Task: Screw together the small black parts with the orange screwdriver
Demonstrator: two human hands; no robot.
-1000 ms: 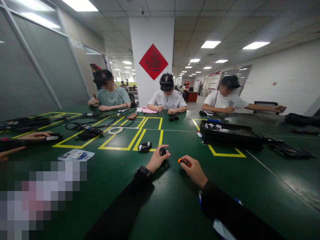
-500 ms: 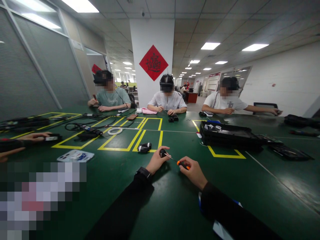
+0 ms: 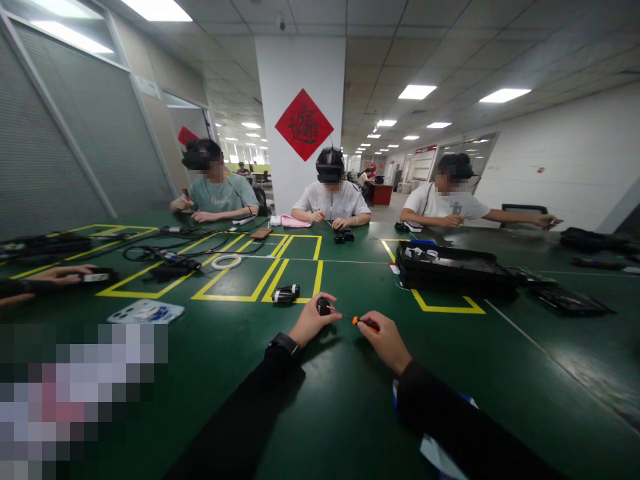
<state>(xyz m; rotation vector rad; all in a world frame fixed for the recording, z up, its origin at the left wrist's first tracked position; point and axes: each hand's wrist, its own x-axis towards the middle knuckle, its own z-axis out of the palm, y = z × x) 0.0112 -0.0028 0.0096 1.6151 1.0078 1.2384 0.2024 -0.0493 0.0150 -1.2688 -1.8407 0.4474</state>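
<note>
My left hand [image 3: 312, 319] is closed around a small black part [image 3: 323, 307], rounded and dark, whose exact kind I cannot make out. In my right hand [image 3: 387, 339] is a screwdriver with an orange and black handle [image 3: 356, 321], gripped between thumb and fingers. Its thin shaft points left toward the black part; whether the tip touches it is too small to tell. Just beyond my left hand, black cylindrical pieces with white bands [image 3: 286, 294] lie on the green table [image 3: 350, 413].
A black tray [image 3: 450, 267] with small white pieces stands right of centre. Black cables [image 3: 150, 253], a white coil [image 3: 226, 262] and a phone [image 3: 146, 312] lie to the left. Three people sit opposite; another person's hand [image 3: 70, 273] rests at far left.
The whole view has shifted slightly to the left. The screwdriver's handle is turned a little in my right hand; both hands keep their hold and nearly the same places.
</note>
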